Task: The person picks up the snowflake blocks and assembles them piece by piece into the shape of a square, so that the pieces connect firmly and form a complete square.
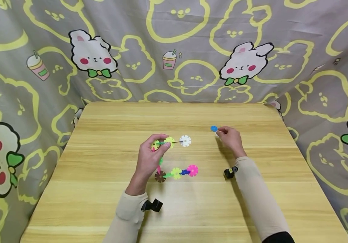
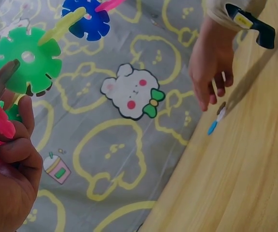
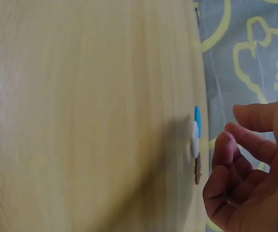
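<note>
Disc chain [image 1: 160,177] within left grip [image 1: 148,156]

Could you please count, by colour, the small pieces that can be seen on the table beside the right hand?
Blue piece: 1
White piece: 1
Brown piece: 1
Total: 3 pieces
</note>
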A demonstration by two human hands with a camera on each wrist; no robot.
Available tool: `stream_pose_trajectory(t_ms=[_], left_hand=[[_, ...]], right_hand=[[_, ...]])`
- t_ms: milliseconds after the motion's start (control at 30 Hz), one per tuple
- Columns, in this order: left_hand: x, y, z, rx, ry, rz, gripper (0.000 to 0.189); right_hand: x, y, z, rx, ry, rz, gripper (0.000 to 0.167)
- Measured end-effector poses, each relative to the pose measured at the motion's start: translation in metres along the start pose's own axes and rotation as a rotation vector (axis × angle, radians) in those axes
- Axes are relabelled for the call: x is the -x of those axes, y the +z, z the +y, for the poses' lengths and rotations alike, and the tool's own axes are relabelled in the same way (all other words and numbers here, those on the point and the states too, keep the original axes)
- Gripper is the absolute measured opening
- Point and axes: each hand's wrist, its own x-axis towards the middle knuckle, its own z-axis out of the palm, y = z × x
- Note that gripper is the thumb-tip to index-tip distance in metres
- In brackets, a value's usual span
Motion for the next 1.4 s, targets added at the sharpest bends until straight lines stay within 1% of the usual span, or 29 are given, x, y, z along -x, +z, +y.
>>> stream_pose_trajectory(t_ms=[133, 233, 367, 500, 733, 1000, 1100, 1300, 1400], left_hand=[[0.0007, 0.0011, -0.0011, -0.011, -0.001, 0.0, 0.021], [0.0012, 0.0018, -0.0019, -0.017, 0.0, -0.004, 0.021], [0.0012, 0.0024, -0.0023, -0.018, 0.002, -0.006, 0.021], [0.0012, 0.0028, -0.0012, -0.012, 0.002, -0.005, 0.021], [0.0005, 0.0033, -0.0008, -0.021, 0.001, -0.014, 0.022], [0.0003, 0.0031, -0.001, -0.026, 0.004, -0.017, 0.022], [0.0003, 0.0031, -0.0009, -0.023, 0.003, -0.015, 0.022], [0.0003, 0.0023, -0.0005, -0.025, 0.002, -0.021, 0.023], [0.0005, 0.0017, -0.0006, -0.027, 0.0, -0.023, 0.023]], right_hand=[[-0.0018, 0.0024, 0.0022, 0.026, 0.044, -0.045, 0.041], [-0.0025, 0.0031, 0.0025, 0.066, 0.068, -0.068, 0.044], [-0.0036, 0.0038, 0.0033, 0.124, 0.067, -0.072, 0.045], [-0.0053, 0.0052, 0.005, 0.153, 0.048, -0.061, 0.045], [-0.0056, 0.0061, 0.0071, 0.162, 0.06, -0.027, 0.037], [-0.0047, 0.0061, 0.0055, 0.153, 0.044, 0.012, 0.031], [-0.0048, 0.0053, 0.0045, 0.15, 0.046, 0.001, 0.03], [-0.0053, 0.0019, 0.0044, 0.181, 0.031, -0.052, 0.041], [-0.0043, 0.0013, 0.0051, 0.176, 0.026, -0.07, 0.042]])
